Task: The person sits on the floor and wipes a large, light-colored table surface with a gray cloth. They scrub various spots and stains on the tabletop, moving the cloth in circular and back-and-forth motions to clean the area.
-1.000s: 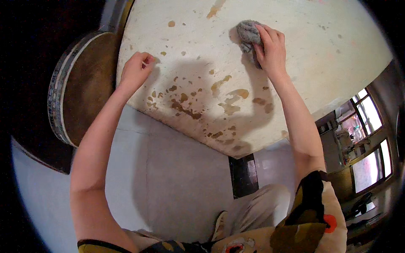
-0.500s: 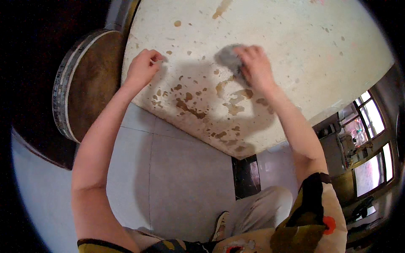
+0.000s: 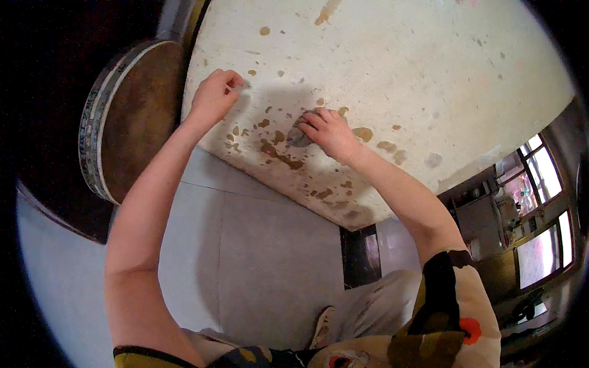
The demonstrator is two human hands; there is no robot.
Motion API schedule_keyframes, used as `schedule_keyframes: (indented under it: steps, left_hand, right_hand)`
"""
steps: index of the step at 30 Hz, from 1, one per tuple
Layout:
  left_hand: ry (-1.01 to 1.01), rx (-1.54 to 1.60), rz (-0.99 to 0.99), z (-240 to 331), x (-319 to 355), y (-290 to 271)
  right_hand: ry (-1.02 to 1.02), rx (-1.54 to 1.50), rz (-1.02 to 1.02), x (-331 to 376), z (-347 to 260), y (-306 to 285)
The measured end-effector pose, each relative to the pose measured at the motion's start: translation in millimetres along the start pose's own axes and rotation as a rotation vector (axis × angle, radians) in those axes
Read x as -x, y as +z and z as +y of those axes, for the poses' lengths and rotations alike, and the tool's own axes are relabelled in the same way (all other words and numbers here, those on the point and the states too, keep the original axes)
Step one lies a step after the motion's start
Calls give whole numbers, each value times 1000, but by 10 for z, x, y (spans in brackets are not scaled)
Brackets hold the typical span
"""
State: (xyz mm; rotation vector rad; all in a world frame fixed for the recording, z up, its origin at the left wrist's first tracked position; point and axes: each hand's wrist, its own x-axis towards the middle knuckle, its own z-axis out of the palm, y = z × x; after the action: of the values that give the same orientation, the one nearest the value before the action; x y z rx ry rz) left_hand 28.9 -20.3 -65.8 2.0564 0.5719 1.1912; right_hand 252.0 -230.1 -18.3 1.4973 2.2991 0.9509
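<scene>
My right hand presses a crumpled grey cloth onto a pale tabletop, fingers bent over it. Brown wet spots and blotches lie around the cloth, thickest toward the table's near corner. Farther left, near the table's left edge, my left hand is held with curled fingers and thumb drawn together. Whether anything small is pinched in it I cannot make out. Its shadow falls on the tabletop beside it.
A round stool with a brown top stands against the table's left side. Grey floor tiles show below the near edge. My shoe is under me, and windows are at the far right.
My right hand has swept the grey cloth left and toward me, across the brown blotches. The left hand stays nearly in place, its fingers still curled.
</scene>
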Motion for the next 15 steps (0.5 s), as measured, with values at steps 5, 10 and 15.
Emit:
schedule_keyframes:
  steps: [5, 10, 15]
  left_hand:
    - [6, -20, 21, 36, 9, -126]
    - [-58, 15, 21, -92, -13, -91]
    - [10, -2, 24, -84, -45, -57]
  right_hand:
    - [176, 36, 114, -268, 211, -432]
    - [417, 79, 323, -407, 235, -509]
    - [222, -2, 186, -281, -166, 143]
